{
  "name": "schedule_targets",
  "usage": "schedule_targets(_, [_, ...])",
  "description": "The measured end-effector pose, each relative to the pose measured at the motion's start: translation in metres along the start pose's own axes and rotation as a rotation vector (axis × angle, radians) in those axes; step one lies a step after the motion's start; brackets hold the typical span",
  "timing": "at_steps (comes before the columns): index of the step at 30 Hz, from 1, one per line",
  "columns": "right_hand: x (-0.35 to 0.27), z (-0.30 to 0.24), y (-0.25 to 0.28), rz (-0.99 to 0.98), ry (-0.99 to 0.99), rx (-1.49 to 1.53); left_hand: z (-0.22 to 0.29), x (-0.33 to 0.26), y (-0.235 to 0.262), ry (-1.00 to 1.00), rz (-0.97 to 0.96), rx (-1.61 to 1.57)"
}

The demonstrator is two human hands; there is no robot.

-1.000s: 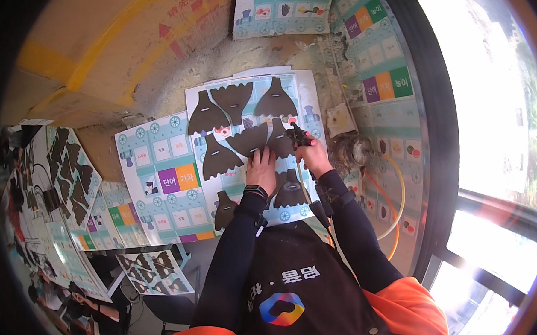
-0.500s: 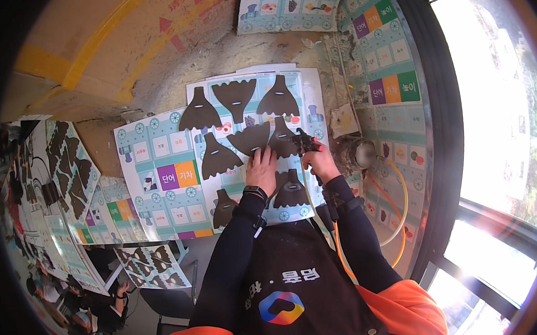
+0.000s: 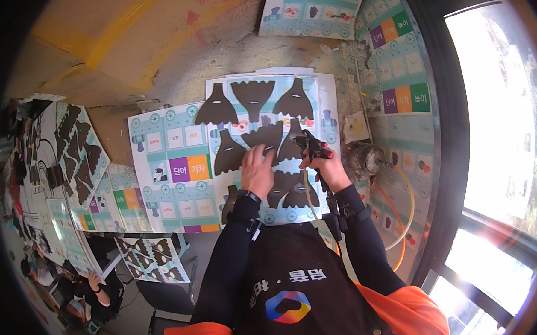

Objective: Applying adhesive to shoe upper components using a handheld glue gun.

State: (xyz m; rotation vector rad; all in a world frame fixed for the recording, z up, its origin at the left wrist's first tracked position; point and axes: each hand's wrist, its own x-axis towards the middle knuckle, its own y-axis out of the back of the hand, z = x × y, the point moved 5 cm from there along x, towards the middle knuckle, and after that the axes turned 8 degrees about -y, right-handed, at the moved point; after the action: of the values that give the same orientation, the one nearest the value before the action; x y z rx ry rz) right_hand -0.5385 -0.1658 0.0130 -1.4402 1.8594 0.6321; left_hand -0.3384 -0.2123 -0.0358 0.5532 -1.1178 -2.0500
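Hands: left hand (image 3: 258, 171) lay flat, fingers spread, pressing on the dark shapes near the middle of the printed sheet; right hand (image 3: 327, 170) was wrapped tight around the grip of a black spray gun (image 3: 311, 145), its nozzle aimed over the shapes just beside the left fingers.
Worktop: worktop (image 3: 173, 52) was rough, stained and spattered, with yellow stripes toward its far edge.
Printed sheet: pale blue-and-white printed sheet (image 3: 328, 99) lay at the middle of the worktop, a second sheet (image 3: 172, 165) touching its left edge.
Dark shapes: fan-like dark shapes (image 3: 253, 96) sat in rows on the printed sheet, three along its far edge, more toward the near edge under and around the hands.
Hose: yellow hose (image 3: 308, 195) ran from the spray gun back along the right forearm.
Risk, left fingers: they would likely catch spray, since the nozzle sat so close to them.
Risk, shapes: loose pieces could lift or slide under the blast wherever the palm did not pin them, smearing an edge.
Risk, hose: it could drag across the near-edge pieces and shift them.
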Motion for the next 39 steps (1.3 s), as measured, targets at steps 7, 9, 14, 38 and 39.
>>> schedule_targets(7, [0.013,0.012,-0.054,0.029,-0.003,-0.172,-0.06,-0.025,-0.002,-0.092,-0.096,0.197])
schedule_targets(9, [0.018,0.019,-0.055,0.063,-0.023,-0.212,-0.06,-0.022,-0.003,-0.086,-0.105,0.196])
schedule_targets(14, [0.024,0.019,-0.063,0.073,-0.007,-0.212,-0.061,-0.02,-0.011,-0.047,-0.136,0.224])
schedule_targets(38, [0.009,0.008,-0.082,-0.039,-0.03,-0.158,-0.067,-0.027,0.016,-0.046,-0.011,-0.019])
schedule_targets(39, [0.004,0.006,-0.086,-0.048,-0.027,-0.156,-0.07,-0.032,0.024,-0.041,-0.01,-0.01])
